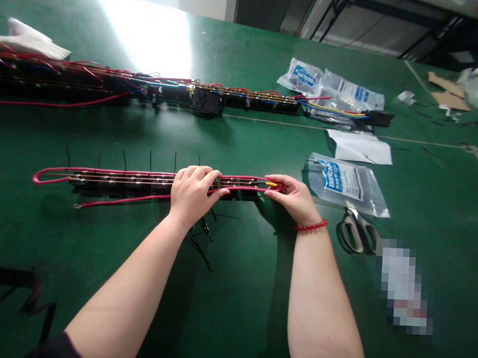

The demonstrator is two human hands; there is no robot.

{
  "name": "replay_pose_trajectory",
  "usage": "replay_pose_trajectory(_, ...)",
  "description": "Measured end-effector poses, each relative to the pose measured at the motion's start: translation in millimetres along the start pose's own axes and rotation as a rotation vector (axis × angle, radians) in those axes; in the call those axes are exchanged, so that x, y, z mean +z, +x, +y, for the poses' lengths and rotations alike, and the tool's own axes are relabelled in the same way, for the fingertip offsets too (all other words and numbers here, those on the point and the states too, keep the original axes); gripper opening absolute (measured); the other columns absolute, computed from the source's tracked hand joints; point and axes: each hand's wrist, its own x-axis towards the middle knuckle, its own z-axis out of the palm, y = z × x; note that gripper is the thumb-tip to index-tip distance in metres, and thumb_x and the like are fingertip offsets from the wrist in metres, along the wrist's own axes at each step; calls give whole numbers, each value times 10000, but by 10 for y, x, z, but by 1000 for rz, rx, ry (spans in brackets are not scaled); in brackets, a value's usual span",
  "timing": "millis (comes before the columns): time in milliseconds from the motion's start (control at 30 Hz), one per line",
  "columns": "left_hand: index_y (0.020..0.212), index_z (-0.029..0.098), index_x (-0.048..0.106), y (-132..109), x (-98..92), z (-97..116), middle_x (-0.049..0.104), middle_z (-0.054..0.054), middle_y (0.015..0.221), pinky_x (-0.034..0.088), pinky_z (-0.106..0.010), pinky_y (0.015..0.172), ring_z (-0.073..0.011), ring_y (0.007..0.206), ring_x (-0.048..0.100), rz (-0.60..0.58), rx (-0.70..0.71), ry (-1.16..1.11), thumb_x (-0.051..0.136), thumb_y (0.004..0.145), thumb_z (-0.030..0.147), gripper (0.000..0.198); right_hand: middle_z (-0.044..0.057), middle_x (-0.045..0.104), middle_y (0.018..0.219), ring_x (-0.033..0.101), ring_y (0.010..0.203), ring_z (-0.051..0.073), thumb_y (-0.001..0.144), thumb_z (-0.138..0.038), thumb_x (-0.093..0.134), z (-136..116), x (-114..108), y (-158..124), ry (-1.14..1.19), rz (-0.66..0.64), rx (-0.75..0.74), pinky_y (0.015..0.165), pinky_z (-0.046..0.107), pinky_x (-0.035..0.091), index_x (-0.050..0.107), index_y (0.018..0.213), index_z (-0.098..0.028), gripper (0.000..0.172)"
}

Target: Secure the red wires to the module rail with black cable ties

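Note:
A long black strip of modules (139, 182) with brass-coloured rods along its top lies across the green table. A red cable (116, 172) runs along it, looping past its left end and ending in a ring terminal (78, 206). My left hand (194, 190) lies over the strip's middle, fingers wrapped over the far side and thumb on the near side, gripping cable and strip together. At the right end my right hand (288, 194) pinches the cable's bend, by a yellow-tipped piece (271, 184). Several black cable ties (150, 162) stick up behind the strip.
Scissors (357, 231) and a labelled plastic bag (347, 184) lie to the right. Behind is a longer wired strip (246, 99), with more bags (330, 82) and white paper (359, 147). Loose cable ties (200, 246) lie in front of the strip. A white glove (35, 38) is at the far left.

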Motion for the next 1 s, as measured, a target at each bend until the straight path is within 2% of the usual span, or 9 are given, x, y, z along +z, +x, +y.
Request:
replay_pose_trajectory(233,1087,266,684,2,-8,3,699,-62,1114,415,-423,876,-278,1033,592,-15,-8,-5,630,859,565,379,66,753,1022,707,928,212,645,-345,873,-21,54,-5,72,41,30,929,407,566,741,1019,-204,421)
replay_pose_trajectory(433,1088,273,687,0,-10,-4,699,-62,1109,419,-421,876,-280,1037,590,-21,-4,-4,627,857,575,384,65,729,1138,698,1001,204,640,-324,877,-41,10,-3,134,-19,41,975,394,555,699,1133,-226,533)
replay_pose_trajectory(533,1087,271,689,0,-9,-8,699,-64,1107,419,-425,878,-278,1035,590,-19,-2,-11,626,859,569,380,71,723,1167,698,1010,205,658,-333,864,-56,-21,-19,143,-48,68,978,401,556,691,1154,-226,536)
replay_pose_trajectory(800,1093,274,688,-4,-8,-12,700,-66,1111,416,-424,878,-279,1033,589,-17,-3,-10,603,872,575,383,51,761,1040,715,943,202,629,-314,876,-25,12,-40,157,36,73,969,406,554,739,1032,-219,436)
replay_pose_trajectory(1000,1093,275,692,-3,6,-19,695,-72,1121,419,-432,891,-284,1042,584,-19,-9,-19,614,867,569,379,51,761,1033,713,945,202,632,-321,873,-17,19,-32,157,48,55,971,406,552,737,1024,-214,428)
